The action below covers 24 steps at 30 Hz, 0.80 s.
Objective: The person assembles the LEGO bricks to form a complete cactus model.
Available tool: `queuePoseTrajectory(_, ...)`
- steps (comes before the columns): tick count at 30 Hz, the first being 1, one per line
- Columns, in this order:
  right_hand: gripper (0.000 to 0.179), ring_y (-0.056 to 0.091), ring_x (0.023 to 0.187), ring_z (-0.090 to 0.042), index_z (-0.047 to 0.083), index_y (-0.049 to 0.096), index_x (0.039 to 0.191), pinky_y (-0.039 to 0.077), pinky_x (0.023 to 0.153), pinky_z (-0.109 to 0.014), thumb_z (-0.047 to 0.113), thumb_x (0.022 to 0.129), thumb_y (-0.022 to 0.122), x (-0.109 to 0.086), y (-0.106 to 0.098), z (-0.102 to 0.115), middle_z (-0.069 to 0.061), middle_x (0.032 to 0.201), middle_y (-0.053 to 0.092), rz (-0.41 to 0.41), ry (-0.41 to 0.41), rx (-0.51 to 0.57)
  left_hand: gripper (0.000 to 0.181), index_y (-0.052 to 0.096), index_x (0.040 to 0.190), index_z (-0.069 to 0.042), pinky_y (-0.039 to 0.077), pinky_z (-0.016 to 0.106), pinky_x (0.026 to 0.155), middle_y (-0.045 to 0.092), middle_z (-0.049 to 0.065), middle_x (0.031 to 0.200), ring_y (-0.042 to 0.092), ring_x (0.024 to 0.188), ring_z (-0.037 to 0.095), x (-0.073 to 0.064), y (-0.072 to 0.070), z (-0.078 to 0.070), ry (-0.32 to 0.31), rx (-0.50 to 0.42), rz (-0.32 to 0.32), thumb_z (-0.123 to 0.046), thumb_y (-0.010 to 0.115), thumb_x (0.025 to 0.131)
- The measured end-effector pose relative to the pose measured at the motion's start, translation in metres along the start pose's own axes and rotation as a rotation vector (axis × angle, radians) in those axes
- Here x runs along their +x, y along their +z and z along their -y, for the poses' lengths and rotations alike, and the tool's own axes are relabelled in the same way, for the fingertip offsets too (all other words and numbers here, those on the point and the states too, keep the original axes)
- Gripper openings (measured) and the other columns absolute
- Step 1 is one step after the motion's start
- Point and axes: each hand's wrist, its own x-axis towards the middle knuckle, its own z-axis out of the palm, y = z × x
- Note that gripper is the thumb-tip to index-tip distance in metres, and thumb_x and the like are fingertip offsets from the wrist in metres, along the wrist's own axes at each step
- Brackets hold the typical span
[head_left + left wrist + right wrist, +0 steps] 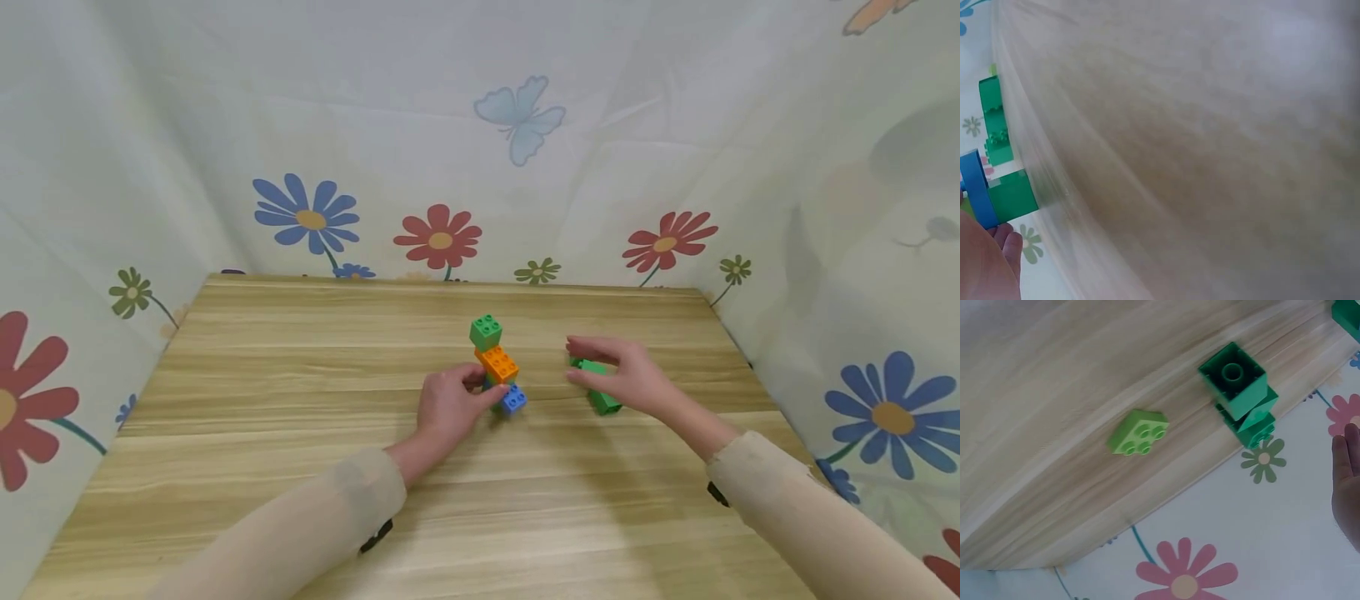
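My left hand (448, 407) grips a stack of toy building bricks with its thumb and fingers. A green brick (486, 332) tops the stack, with an orange brick (498, 364) under it and a blue brick (514, 400) sticking out lower down. In the left wrist view a dark green brick (1014, 197) joins the blue one. My right hand (628, 379) hovers with thumb and fingers spread, partly covering some joined dark green bricks (606, 402). Those joined bricks (1235, 378) and a separate light green brick (1139, 432) lie on the table in the right wrist view.
The wooden table (315, 333) runs back to a pale cloth (360, 100) printed with flowers and a butterfly. This cloth also hangs along both sides. Light sleeves (300, 517) cover both forearms.
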Motion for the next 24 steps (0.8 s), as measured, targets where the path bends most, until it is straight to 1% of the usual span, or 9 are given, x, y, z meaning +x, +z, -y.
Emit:
queuePoseTrajectory(3, 0.055, 0.064, 0.134, -0.035, 0.004, 0.063, 0.148, 0.050, 0.109, -0.059, 0.021, 0.098, 0.080, -0.008, -0.004, -0.007, -0.017, 0.143, 0.067, -0.019, 0.026, -0.018, 0.040, 0.081, 0.112, -0.011, 0.064, 0.038, 0.086, 0.081, 0.004, 0.109, 0.077, 0.097, 0.022, 0.002, 0.001, 0.000, 0.003, -0.002, -0.020, -0.042, 0.089, 0.088)
queuePoseTrajectory(7, 0.055, 0.064, 0.132, -0.038, 0.002, 0.063, 0.146, 0.050, 0.109, -0.060, 0.023, 0.098, 0.081, -0.020, -0.009, -0.017, -0.018, 0.142, 0.068, -0.054, 0.043, -0.089, 0.040, 0.081, 0.111, -0.010, 0.064, 0.039, 0.087, 0.081, 0.005, 0.109, 0.077, 0.097, 0.025, 0.003, 0.001, -0.001, 0.005, 0.001, -0.035, -0.041, 0.089, 0.088)
queuePoseTrajectory(10, 0.057, 0.064, 0.132, -0.040, 0.000, 0.063, 0.146, 0.051, 0.109, -0.060, 0.024, 0.098, 0.081, -0.029, -0.014, -0.027, -0.019, 0.142, 0.068, -0.084, 0.059, -0.145, 0.040, 0.081, 0.112, -0.009, 0.064, 0.041, 0.087, 0.081, 0.006, 0.109, 0.077, 0.098, 0.026, 0.003, 0.001, -0.001, -0.002, -0.002, -0.040, -0.040, 0.090, 0.088)
queuePoseTrajectory(16, 0.063, 0.061, 0.134, -0.046, -0.001, 0.060, 0.148, 0.049, 0.109, -0.064, 0.030, 0.098, 0.081, -0.046, -0.025, -0.043, -0.023, 0.144, 0.066, -0.132, 0.118, -0.258, 0.040, 0.081, 0.111, -0.010, 0.064, 0.041, 0.087, 0.081, 0.006, 0.108, 0.078, 0.099, 0.026, 0.003, 0.000, -0.001, -0.013, -0.003, -0.043, -0.041, 0.090, 0.088)
queuePoseTrajectory(19, 0.066, 0.059, 0.134, -0.050, -0.004, 0.059, 0.148, 0.048, 0.108, -0.066, 0.032, 0.098, 0.081, -0.053, -0.029, -0.050, -0.026, 0.144, 0.064, -0.146, 0.138, -0.319, 0.039, 0.081, 0.111, -0.011, 0.064, 0.041, 0.087, 0.081, 0.005, 0.108, 0.078, 0.099, 0.025, 0.004, 0.000, -0.001, -0.018, -0.005, -0.043, -0.041, 0.090, 0.088)
queuePoseTrajectory(24, 0.067, 0.058, 0.132, -0.054, -0.009, 0.057, 0.146, 0.047, 0.107, -0.069, 0.031, 0.098, 0.080, -0.065, -0.032, -0.066, -0.031, 0.142, 0.063, -0.152, 0.179, -0.368, 0.039, 0.081, 0.110, -0.011, 0.064, 0.039, 0.086, 0.081, 0.004, 0.108, 0.077, 0.098, 0.024, 0.004, 0.000, -0.002, -0.022, -0.003, -0.037, -0.041, 0.090, 0.088)
